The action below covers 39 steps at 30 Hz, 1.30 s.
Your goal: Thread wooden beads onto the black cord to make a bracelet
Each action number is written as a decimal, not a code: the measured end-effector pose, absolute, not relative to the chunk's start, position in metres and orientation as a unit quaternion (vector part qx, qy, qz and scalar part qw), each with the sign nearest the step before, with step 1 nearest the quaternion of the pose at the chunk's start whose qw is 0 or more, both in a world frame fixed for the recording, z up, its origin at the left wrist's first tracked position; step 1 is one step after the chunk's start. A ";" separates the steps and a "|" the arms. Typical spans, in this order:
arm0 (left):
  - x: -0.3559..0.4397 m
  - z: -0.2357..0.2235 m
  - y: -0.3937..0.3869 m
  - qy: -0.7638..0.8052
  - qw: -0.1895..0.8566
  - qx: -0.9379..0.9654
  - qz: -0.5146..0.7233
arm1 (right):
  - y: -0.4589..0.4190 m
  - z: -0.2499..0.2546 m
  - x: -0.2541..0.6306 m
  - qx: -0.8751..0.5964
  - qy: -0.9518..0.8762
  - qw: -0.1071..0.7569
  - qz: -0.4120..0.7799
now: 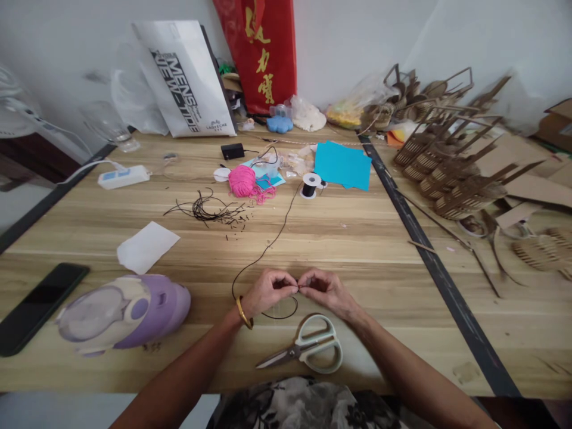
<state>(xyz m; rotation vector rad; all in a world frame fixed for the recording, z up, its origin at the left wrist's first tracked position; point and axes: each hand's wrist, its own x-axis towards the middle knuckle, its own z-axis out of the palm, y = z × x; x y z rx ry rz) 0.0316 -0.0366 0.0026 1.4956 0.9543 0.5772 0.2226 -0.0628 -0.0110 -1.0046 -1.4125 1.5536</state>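
1. While the black cord (pixel 269 246) runs from its spool (pixel 309 190) across the counter (pixel 357 244), the left hand (pixel 264 291) and right hand (pixel 328 291) meet at the tips, each grip narrow, pinching what looks like the cord's end.
2. Loose black strands (pixel 203 208) and clippings (pixel 236 221) lie beyond, so some cutting is probably done.
3. This length seems not yet cut from the spool; the scissors (pixel 306 347) lie unheld between the forearms.

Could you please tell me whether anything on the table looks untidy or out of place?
Mainly the short black snippets strewn beside the black cords: they look like loose offcuts. The pink yarn also trails tangled strands on its right.
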 end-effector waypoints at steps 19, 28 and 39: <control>0.032 0.004 -0.036 0.413 0.679 0.554 0.248 | -0.062 -0.010 0.223 -0.387 -0.569 0.400 0.605; 0.034 0.002 -0.037 0.414 0.693 0.536 0.245 | -0.062 -0.011 0.223 -0.398 -0.563 0.400 0.604; 0.030 0.011 -0.036 0.409 0.649 0.583 0.270 | -0.062 -0.001 0.226 -0.369 -0.652 0.428 0.505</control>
